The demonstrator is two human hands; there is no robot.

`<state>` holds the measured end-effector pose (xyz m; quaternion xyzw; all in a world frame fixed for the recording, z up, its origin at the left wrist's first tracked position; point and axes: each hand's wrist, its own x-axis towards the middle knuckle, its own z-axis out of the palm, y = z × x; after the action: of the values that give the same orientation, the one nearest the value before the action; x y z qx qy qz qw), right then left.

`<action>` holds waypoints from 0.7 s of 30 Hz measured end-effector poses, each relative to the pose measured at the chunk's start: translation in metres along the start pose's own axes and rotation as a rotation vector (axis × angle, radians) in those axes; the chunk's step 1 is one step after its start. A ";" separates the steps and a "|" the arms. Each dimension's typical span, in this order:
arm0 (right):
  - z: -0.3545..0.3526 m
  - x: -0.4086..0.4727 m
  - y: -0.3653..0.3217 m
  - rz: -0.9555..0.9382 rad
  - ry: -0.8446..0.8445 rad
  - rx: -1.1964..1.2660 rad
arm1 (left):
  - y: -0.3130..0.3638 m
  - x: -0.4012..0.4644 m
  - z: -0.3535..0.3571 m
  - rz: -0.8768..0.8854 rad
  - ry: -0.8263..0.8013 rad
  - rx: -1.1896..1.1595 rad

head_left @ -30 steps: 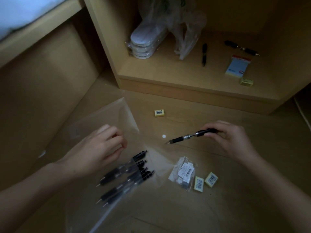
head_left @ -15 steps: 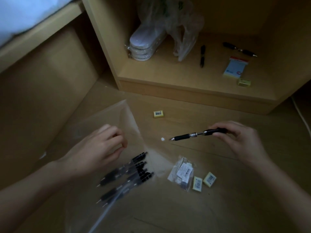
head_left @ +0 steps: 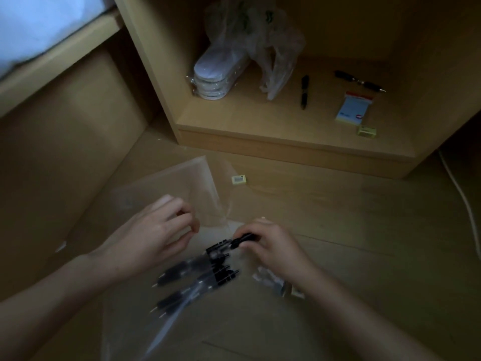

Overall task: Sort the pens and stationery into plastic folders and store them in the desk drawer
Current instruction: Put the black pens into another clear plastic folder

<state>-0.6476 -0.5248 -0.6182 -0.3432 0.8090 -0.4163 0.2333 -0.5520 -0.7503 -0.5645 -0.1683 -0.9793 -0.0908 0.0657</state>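
A clear plastic folder (head_left: 166,186) lies on the wooden floor with several black pens (head_left: 197,274) inside it. My left hand (head_left: 158,233) pinches the folder's upper sheet and holds it up. My right hand (head_left: 270,243) grips a black pen (head_left: 242,238) by its back end, its tip pointing left into the folder mouth among the other pens. Two more black pens, one (head_left: 304,91) beside the plastic bag and one (head_left: 359,82) farther right, lie on the low open shelf, next to a sticky-note pad (head_left: 352,110) and a small yellow box (head_left: 367,131).
A small yellow eraser (head_left: 238,179) lies on the floor past the folder. A small clear packet (head_left: 273,281) shows under my right wrist. On the shelf stand a wrapped white stack (head_left: 216,74) and a crumpled plastic bag (head_left: 263,48). A white cable (head_left: 466,204) runs along the right.
My right hand has carried the pen leftward and down from open floor to the folder mouth. The yellow erasers by the packet are now hidden by my right arm.
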 end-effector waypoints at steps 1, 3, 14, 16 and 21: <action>0.010 0.002 -0.002 -0.025 -0.044 0.002 | 0.000 0.000 0.000 -0.004 -0.005 0.004; 0.025 0.003 -0.004 -0.073 -0.115 0.011 | 0.001 0.000 -0.001 -0.016 -0.005 0.018; 0.031 -0.011 0.001 0.016 -0.240 0.154 | 0.002 -0.003 0.000 -0.018 0.012 0.014; 0.031 -0.012 0.003 0.023 -0.297 0.098 | 0.003 -0.002 0.000 -0.015 0.015 0.015; 0.030 -0.012 0.008 -0.001 -0.320 -0.072 | 0.003 -0.004 0.000 -0.003 0.027 0.002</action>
<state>-0.6231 -0.5279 -0.6398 -0.4136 0.7757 -0.3272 0.3466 -0.5475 -0.7491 -0.5648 -0.1655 -0.9788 -0.0920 0.0788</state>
